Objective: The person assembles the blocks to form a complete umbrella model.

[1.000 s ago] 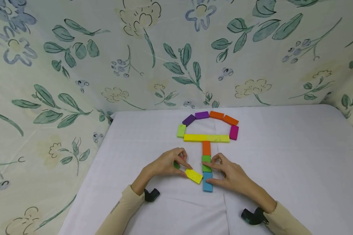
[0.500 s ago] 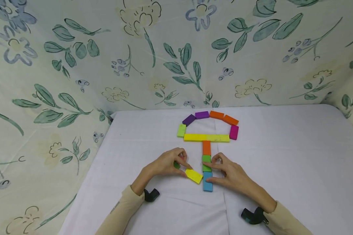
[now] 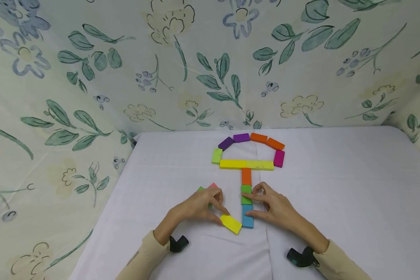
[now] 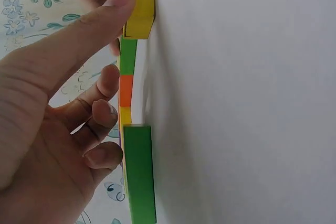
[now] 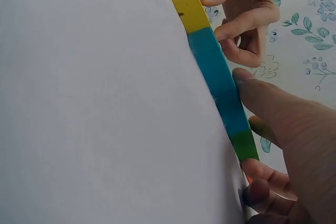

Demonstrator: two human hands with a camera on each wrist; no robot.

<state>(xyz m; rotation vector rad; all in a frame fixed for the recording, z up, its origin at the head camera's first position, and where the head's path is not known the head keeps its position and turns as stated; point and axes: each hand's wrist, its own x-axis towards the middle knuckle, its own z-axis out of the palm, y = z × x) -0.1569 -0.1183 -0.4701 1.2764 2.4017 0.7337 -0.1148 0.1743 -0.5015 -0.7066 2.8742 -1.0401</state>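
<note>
My left hand [image 3: 199, 204] pinches a yellow block [image 3: 231, 224] between thumb and index finger, at the lower left of the blue block [image 3: 247, 216]. In the left wrist view, the thumb lies on the yellow block's side. My right hand [image 3: 278, 206] touches the column of blocks: the thumb rests on the blue block and the index finger on the green block [image 3: 246, 189] above it. An orange block [image 3: 246, 176] tops that column. Another green block [image 4: 139, 174] and a pink block [image 3: 213, 185] lie partly hidden behind my left hand.
Two yellow blocks [image 3: 232, 164] form a bar above the column. An arch of several blocks, including a purple block [image 3: 241, 137] and a magenta block [image 3: 279, 158], curves over it. A white cloth [image 3: 318, 175] covers the table; floral fabric [image 3: 182, 93] hangs behind.
My left hand has moved slightly toward me with the yellow block, now by the blue block's lower end. The pink and green blocks behind it show more. My right hand stays put.
</note>
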